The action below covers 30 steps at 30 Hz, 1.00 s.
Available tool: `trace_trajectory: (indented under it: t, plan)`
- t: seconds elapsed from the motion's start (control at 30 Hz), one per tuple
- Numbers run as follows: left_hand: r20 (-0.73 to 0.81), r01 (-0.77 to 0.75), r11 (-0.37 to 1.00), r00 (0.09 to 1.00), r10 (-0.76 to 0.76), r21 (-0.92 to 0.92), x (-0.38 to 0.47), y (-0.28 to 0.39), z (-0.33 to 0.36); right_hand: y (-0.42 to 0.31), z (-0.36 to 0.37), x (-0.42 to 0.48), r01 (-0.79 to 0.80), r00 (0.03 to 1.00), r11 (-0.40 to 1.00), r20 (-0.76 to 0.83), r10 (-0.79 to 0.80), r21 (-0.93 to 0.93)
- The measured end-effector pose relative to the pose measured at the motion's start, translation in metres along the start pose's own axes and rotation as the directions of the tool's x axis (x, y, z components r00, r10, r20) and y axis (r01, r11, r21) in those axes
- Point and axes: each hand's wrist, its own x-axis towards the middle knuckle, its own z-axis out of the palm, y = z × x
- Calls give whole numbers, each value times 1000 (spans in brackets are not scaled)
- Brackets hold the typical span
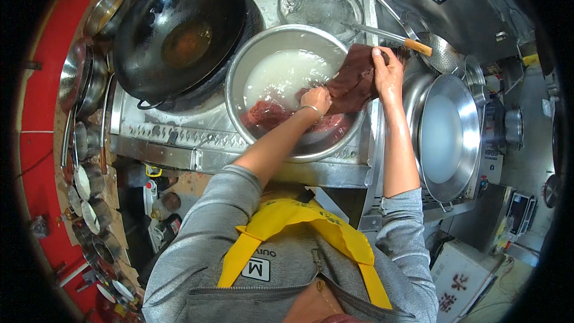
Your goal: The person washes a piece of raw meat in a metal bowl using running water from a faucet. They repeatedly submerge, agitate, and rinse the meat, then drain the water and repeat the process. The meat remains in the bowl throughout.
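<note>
A large steel basin on the stove top holds cloudy whitish liquid, with pieces of dark red raw meat low in it. A broad, flat, dark brown-red piece, apparently meat or liver, spans the basin's right rim. My right hand pinches its upper right edge, thumb on top. My left hand, with a bracelet at the wrist, is closed at the piece's lower left end, over the basin; what its fingers grip is partly hidden.
A black wok with a little brownish liquid tilts at the left. Water runs into a round vessel behind the basin, where a wooden-handled ladle lies. Right, a wide steel pan holds cloudy liquid. Bowls and pots line the left side.
</note>
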Motion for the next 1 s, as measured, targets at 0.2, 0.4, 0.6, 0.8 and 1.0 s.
trace_trajectory:
  t: [0.2, 0.4, 0.6, 0.8, 1.0]
  plan:
    - [-280, 85, 985, 952, -125, -151, -20, -23, 19, -19, -4, 19, 123, 965, 989, -243, -99, 83]
    - [-195, 225, 966, 949, -248, -129, -20, -17, 9, -55, -8, 33, 201, 930, 969, -339, -143, 145]
    - [-186, 131, 943, 963, -194, -305, -7, -12, 29, -34, 3, 16, 127, 991, 986, -16, -129, -111]
    - [-570, -455, 748, 812, 126, -483, -58, 9, -48, -20, 11, -24, -211, 846, 977, 500, 184, -3]
    - [-643, -698, 470, 703, 303, -540, -94, 68, -146, -90, 15, -27, -205, 685, 933, 724, -81, 297]
